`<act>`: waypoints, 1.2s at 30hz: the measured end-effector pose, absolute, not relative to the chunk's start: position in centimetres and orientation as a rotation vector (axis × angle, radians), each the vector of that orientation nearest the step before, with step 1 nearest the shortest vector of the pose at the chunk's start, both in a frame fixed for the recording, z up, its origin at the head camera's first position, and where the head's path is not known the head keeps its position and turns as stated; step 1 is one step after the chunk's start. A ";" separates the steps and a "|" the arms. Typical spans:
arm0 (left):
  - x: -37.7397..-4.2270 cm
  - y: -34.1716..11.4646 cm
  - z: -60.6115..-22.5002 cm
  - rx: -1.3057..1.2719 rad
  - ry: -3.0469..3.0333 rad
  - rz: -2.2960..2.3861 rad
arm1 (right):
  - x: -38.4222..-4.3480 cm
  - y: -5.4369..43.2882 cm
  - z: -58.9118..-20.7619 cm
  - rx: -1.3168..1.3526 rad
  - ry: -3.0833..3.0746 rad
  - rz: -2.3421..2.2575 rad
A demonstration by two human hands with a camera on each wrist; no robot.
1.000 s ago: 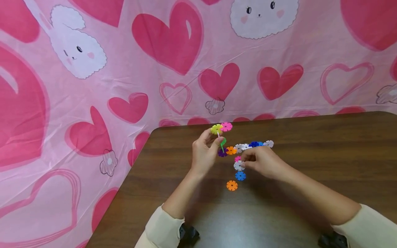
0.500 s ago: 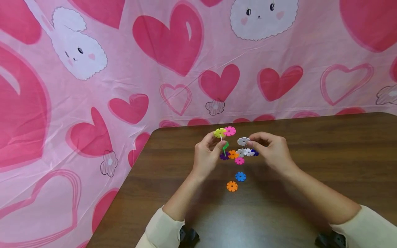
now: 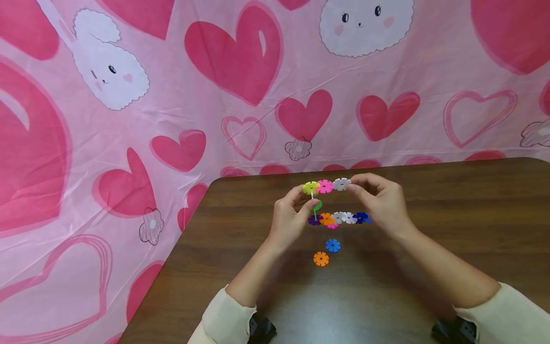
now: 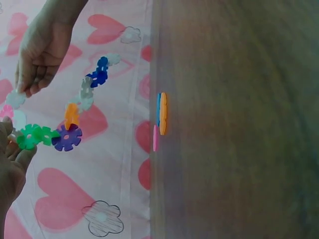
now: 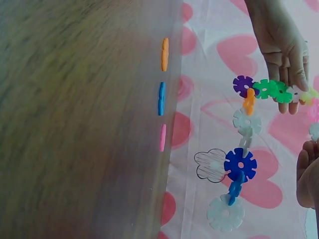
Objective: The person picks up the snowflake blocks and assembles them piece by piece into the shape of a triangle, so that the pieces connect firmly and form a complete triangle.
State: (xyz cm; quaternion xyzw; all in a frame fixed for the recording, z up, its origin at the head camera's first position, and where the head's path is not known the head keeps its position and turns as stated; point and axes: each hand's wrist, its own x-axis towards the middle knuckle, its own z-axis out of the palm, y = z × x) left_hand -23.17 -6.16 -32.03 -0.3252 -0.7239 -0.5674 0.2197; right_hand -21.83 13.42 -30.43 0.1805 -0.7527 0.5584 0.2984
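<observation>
My left hand (image 3: 289, 220) pinches a chain of notched plastic snowflake discs above the table. Its upper end has a yellow disc (image 3: 311, 188) and a pink disc (image 3: 324, 186). Green discs (image 4: 37, 136) run down to a purple disc (image 4: 67, 137), where the chain turns through an orange disc (image 5: 249, 101), whitish ones and a dark blue disc (image 5: 240, 165) to a clear whitish disc (image 5: 226, 212). Between thumb and fingers, my right hand (image 3: 384, 203) holds a white snowflake disc (image 3: 341, 184) at the pink disc's edge. Whether their slots interlock, I cannot tell.
Loose on the brown wooden table (image 3: 386, 296) lie an orange disc (image 3: 321, 259), a blue disc (image 3: 333, 245) and a pink disc (image 5: 163, 138), the last partly behind the chain in the head view. A pink heart-patterned cloth (image 3: 240, 62) hangs behind the table's far edge.
My right hand has picked the white disc off the table and brought it up and over to the pink disc. The left hand and chain have shifted slightly right.
</observation>
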 end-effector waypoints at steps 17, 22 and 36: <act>-22.9 -6.2 -32.1 -0.928 -2.076 -1.652 | -21.8 13.4 -30.3 0.508 -2.046 1.492; -22.2 -6.2 -31.1 -0.962 -2.115 -1.598 | -21.8 13.6 -30.4 0.504 -2.069 1.468; -23.2 -6.4 -31.8 -0.959 -2.174 -1.521 | -22.0 13.6 -30.6 0.536 -2.068 1.509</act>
